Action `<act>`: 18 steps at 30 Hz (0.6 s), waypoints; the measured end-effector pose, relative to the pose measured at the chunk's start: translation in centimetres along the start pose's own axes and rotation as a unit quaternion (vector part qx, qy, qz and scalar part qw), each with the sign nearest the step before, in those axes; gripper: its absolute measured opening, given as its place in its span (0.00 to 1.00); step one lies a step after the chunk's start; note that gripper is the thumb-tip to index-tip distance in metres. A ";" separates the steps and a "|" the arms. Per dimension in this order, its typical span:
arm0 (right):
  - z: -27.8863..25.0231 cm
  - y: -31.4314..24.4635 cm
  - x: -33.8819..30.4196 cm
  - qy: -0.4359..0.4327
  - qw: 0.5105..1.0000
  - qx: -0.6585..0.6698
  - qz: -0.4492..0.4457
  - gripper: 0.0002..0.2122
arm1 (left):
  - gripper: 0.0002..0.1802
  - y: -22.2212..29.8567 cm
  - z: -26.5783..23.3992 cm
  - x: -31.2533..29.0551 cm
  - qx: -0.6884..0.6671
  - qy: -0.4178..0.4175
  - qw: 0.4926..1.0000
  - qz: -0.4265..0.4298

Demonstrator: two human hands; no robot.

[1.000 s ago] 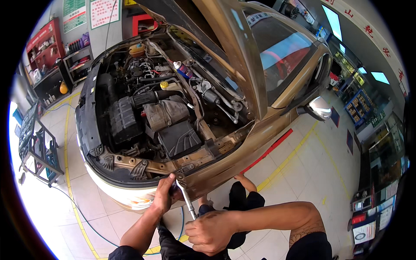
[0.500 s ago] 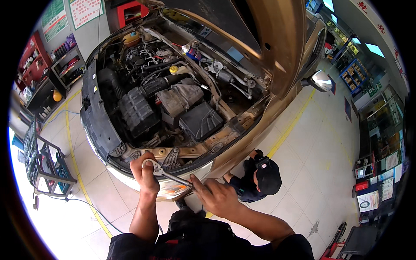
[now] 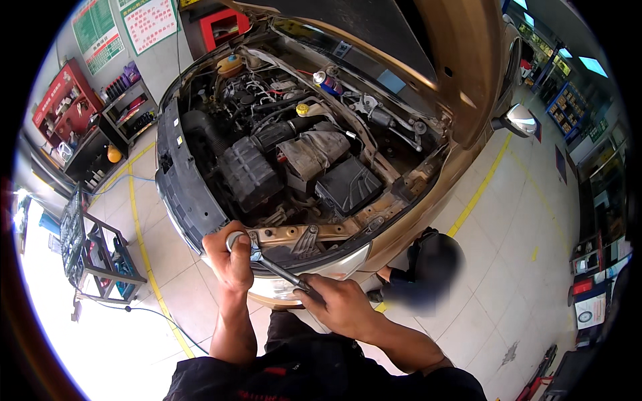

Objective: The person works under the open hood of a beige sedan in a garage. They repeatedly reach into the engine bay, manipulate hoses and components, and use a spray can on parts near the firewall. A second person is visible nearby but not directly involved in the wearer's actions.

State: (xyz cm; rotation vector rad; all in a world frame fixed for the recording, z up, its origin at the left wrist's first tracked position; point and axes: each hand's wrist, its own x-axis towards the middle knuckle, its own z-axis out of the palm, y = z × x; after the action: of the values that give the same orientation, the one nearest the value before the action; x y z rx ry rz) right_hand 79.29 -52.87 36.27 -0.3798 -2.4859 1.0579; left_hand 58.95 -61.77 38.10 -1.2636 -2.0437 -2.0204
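Note:
A ratchet wrench (image 3: 279, 271) spans my two hands over the front corner of the car. My left hand (image 3: 229, 260) is closed round its head, with the thumb on top, at the front edge of the engine bay. Further right, my right hand (image 3: 344, 306) grips the dark handle end. Below the wrench lie the headlight area and bumper (image 3: 277, 289). Whatever sits under the ratchet head is hidden by my left hand. Close beyond it are a metal bracket (image 3: 306, 239) and the tan body rail (image 3: 344, 230).
The raised hood (image 3: 461, 73) overhangs the engine bay, which holds a black battery cover (image 3: 348, 184) and a spray can (image 3: 326, 81). A crouching person (image 3: 428, 267) is beside the fender at my right. A tool cart (image 3: 100, 260) and a hose (image 3: 154, 311) are at left.
My view has shifted, so the car appears further right. My right fingers, looser before, now wrap the wrench handle. The crouching person's head has moved.

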 end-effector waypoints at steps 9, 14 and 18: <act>6.1 -1.6 16.1 -0.086 0.964 0.239 0.080 0.16 | 0.22 -13.9 -13.8 11.8 -0.160 -0.273 0.941 -0.116; 8.1 -1.2 15.5 -0.014 0.997 -0.065 0.027 0.20 | 0.22 -15.0 -15.4 16.4 -0.222 -0.571 0.700 -0.368; 10.5 -2.3 15.4 0.024 0.971 -0.198 -0.132 0.22 | 0.19 -16.6 -20.4 13.4 -0.236 -0.596 0.600 -0.478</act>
State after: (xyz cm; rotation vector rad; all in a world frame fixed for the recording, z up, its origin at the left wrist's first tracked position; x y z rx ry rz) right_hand 60.64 -54.82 35.45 -0.1762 -2.6062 0.4426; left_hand 30.65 -69.32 34.66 -2.5433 -3.5006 -2.4319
